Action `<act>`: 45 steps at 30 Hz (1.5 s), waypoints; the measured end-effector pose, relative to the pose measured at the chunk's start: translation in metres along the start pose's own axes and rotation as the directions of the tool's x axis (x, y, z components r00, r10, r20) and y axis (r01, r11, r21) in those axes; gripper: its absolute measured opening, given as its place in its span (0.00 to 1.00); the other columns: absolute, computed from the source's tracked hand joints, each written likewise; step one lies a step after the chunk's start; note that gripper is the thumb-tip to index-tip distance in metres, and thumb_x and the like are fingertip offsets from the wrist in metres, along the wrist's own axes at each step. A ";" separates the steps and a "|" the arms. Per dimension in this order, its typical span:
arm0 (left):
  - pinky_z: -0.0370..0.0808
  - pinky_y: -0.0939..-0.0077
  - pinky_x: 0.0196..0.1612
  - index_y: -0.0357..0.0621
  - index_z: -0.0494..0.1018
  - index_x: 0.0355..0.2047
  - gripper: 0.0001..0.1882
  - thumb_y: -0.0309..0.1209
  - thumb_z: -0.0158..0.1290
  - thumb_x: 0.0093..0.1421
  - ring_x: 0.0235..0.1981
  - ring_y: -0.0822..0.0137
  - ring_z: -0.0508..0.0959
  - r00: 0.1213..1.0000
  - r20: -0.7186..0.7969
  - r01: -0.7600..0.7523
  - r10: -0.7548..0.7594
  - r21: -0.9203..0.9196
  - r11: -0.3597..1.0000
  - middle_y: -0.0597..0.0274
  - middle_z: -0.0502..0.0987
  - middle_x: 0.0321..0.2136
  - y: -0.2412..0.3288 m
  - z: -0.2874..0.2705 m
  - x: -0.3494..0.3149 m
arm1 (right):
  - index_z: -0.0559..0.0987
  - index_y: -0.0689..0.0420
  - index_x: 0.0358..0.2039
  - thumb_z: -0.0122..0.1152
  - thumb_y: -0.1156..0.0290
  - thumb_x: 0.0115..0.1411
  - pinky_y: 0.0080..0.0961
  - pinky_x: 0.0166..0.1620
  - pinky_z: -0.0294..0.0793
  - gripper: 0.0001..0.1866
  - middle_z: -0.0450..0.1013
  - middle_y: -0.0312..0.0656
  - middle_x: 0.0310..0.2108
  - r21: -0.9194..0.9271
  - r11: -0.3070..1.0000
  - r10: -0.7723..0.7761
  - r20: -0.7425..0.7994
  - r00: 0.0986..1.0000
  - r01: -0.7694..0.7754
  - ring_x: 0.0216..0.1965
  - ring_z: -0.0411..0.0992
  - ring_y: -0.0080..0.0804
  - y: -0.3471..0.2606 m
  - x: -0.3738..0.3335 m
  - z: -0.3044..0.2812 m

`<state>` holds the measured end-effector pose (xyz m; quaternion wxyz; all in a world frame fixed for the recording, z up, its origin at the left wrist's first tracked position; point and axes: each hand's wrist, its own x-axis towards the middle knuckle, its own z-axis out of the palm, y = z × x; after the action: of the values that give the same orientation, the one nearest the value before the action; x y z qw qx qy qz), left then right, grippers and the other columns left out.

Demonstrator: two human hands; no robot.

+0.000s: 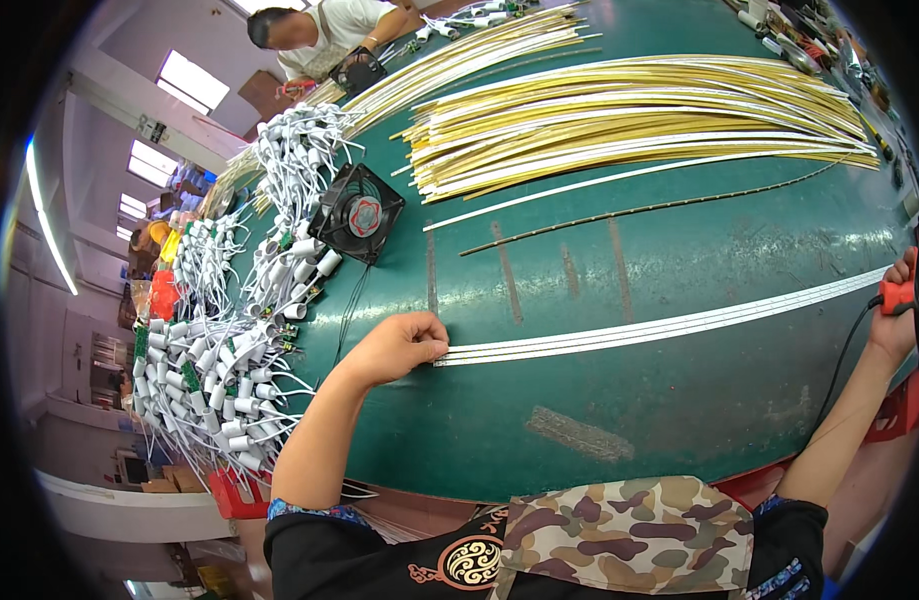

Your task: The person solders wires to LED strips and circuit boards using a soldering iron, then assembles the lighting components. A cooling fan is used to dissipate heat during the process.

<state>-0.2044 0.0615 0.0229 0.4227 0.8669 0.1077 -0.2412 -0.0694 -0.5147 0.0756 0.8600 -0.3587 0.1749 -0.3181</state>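
Long narrow white strips (659,328) lie side by side across the green table (459,440), stretching from one of my hands to the other. At their left end, my left hand (407,346) is closed, with thumb and fingers pinching the strip ends against the tabletop. Far to the right, by the table's edge, my right hand (891,325) grips a red corded hand tool (896,296) beside the strips' other end. A black cord hangs down from the tool. Its working tip cannot be made out.
Behind the strips lies a large bundle of yellow and white strips (629,120), with a dark thin rod (639,210) in front. At left stand a black fan (359,215) and piles of white lamp sockets with wires (214,390). Another person (324,40) works at the far end.
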 end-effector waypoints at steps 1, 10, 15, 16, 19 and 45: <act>0.64 0.84 0.26 0.39 0.74 0.30 0.03 0.25 0.56 0.57 0.23 0.79 0.68 1.000 -0.022 0.005 -0.004 0.012 1.000 0.70 0.73 0.22 -0.003 -0.001 0.000 | 0.72 0.48 0.47 0.52 0.51 0.62 0.20 0.22 0.67 0.19 0.70 0.35 0.28 0.030 0.999 0.048 -0.468 0.882 -0.039 0.20 0.65 0.24 -0.004 -0.004 0.003; 0.70 0.76 0.30 0.40 0.71 0.31 0.13 0.32 0.63 0.52 0.24 0.71 0.71 0.990 -0.121 -0.031 0.071 0.306 0.952 0.63 0.73 0.22 0.007 -0.012 0.026 | 0.69 0.43 0.56 0.50 0.50 0.64 0.19 0.25 0.67 0.22 0.69 0.36 0.30 -0.031 0.967 -0.213 0.452 0.867 0.254 0.23 0.65 0.22 0.000 0.040 -0.074; 0.73 0.71 0.38 0.38 0.74 0.40 0.17 0.34 0.62 0.53 0.32 0.64 0.75 0.888 -0.265 -0.224 0.377 0.468 0.855 0.55 0.76 0.33 0.026 -0.008 0.064 | 0.63 0.72 0.56 0.50 0.66 0.67 0.20 0.39 0.65 0.24 0.67 0.47 0.46 0.126 0.986 -0.160 0.481 0.862 0.113 0.36 0.61 0.26 0.005 0.079 -0.111; 0.73 0.71 0.38 0.38 0.74 0.40 0.17 0.34 0.62 0.53 0.32 0.64 0.75 0.887 -0.265 -0.225 0.379 0.468 0.855 0.55 0.76 0.33 0.025 -0.009 0.066 | 0.63 0.72 0.56 0.50 0.66 0.67 0.20 0.39 0.65 0.24 0.67 0.47 0.46 0.128 0.985 -0.162 0.481 0.861 0.114 0.36 0.61 0.26 0.006 0.079 -0.110; 0.74 0.70 0.37 0.38 0.75 0.37 0.15 0.33 0.62 0.53 0.32 0.62 0.76 0.916 -0.295 -0.173 0.270 0.316 0.933 0.57 0.75 0.31 0.029 -0.014 0.061 | 0.63 0.72 0.56 0.50 0.66 0.67 0.20 0.39 0.65 0.25 0.68 0.47 0.46 0.135 0.986 -0.149 0.448 0.881 0.098 0.36 0.61 0.26 0.007 0.078 -0.109; 0.72 0.71 0.33 0.40 0.73 0.32 0.02 0.25 0.53 0.59 0.30 0.63 0.74 0.895 -0.064 -0.338 0.442 0.548 0.765 0.63 0.73 0.28 -0.002 -0.014 0.004 | 0.72 0.54 0.41 0.52 0.49 0.62 0.20 0.25 0.67 0.21 0.69 0.36 0.28 -0.026 0.979 -0.172 0.427 0.888 0.202 0.21 0.65 0.24 0.003 0.026 -0.056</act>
<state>-0.1967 0.0731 0.0268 0.1994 0.9706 -0.1055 -0.0841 -0.0786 -0.5586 0.0334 0.8298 -0.4637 -0.0399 -0.3078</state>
